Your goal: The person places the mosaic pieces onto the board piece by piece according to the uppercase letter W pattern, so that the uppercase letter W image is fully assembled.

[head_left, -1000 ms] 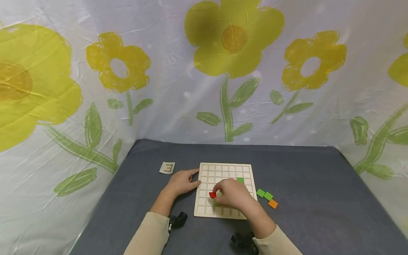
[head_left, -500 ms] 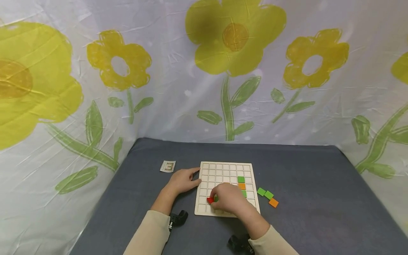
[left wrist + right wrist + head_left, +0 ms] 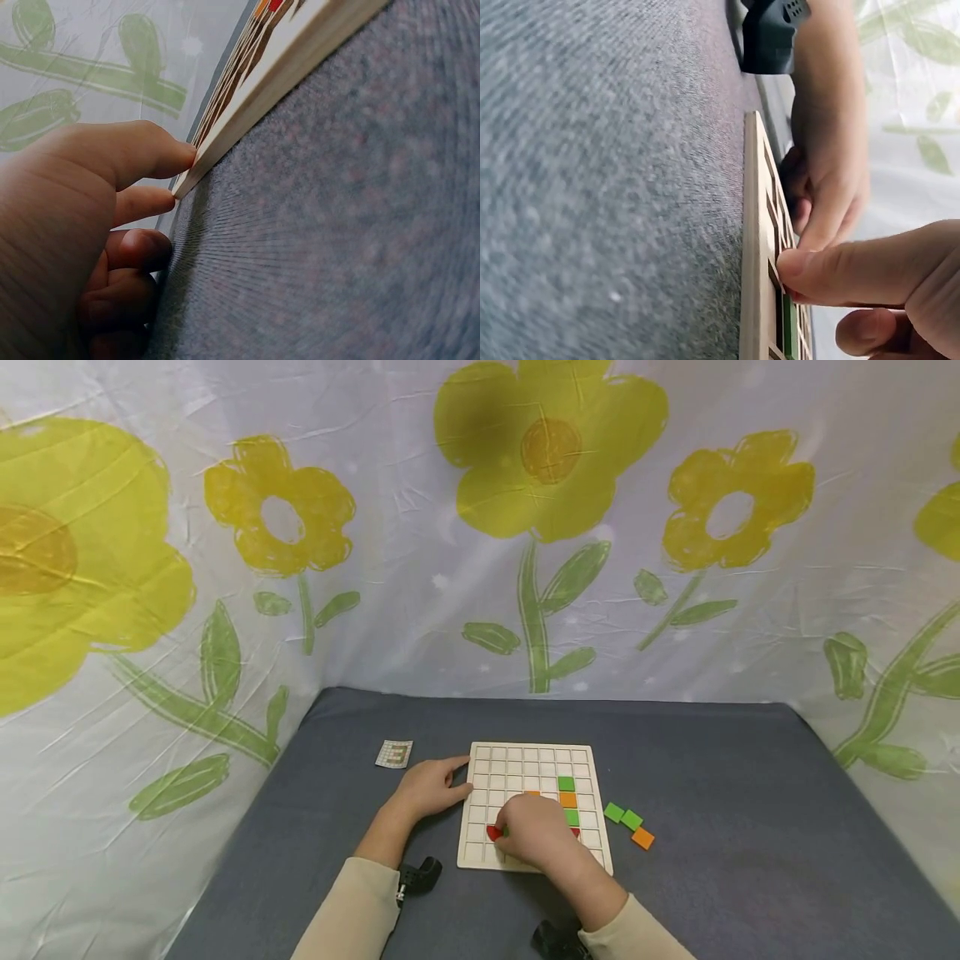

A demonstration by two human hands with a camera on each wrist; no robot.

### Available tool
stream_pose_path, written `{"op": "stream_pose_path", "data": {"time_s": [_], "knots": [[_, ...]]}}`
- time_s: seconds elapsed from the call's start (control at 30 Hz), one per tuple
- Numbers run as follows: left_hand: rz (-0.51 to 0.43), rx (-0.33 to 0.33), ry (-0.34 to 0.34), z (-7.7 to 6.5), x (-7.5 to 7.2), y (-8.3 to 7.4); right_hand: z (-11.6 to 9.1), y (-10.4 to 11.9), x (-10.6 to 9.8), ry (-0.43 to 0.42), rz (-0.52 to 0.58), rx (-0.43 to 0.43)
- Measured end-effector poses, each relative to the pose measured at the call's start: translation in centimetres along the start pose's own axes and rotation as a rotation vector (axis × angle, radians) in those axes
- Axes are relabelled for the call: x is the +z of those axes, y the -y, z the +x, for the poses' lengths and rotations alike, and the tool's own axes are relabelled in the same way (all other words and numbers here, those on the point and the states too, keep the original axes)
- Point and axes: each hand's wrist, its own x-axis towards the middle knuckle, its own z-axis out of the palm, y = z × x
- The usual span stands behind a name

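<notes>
A pale wooden grid board [image 3: 517,760] lies on the dark cloth. My left hand [image 3: 431,789] rests the tips of its spread thumb and index finger against the board's left edge; the left wrist view shows the thumb [image 3: 150,154] right at that rim. Over the lower middle of the grid, my right hand [image 3: 536,831] pinches a small red tile [image 3: 492,832], low at a cell. Its palm covers much of the grid. In the right wrist view the right thumb [image 3: 855,274] comes down onto the board beside a green tile [image 3: 789,330].
A green tile [image 3: 566,783], an orange tile [image 3: 567,799] and another green one [image 3: 572,817] form a column on the board. Loose green tiles [image 3: 632,819] and an orange tile [image 3: 642,838] lie right of it. A small pattern card [image 3: 393,754] sits back left.
My right hand has moved down and slightly left with the red tile, towards the lower left of the grid, uncovering the column of tiles at right. My left hand has stayed put.
</notes>
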Motion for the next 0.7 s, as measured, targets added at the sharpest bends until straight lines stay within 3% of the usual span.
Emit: {"op": "stream_pose_path", "data": {"time_s": [0.43,0.7], "knots": [[-0.008,0.000,-0.009,0.04,0.08,-0.02,0.12,0.44,0.24,-0.025,-0.023,0.106],[-0.004,-0.005,0.000,0.01,0.02,-0.05,-0.22,0.24,-0.27,-0.015,0.023,0.086]]}}
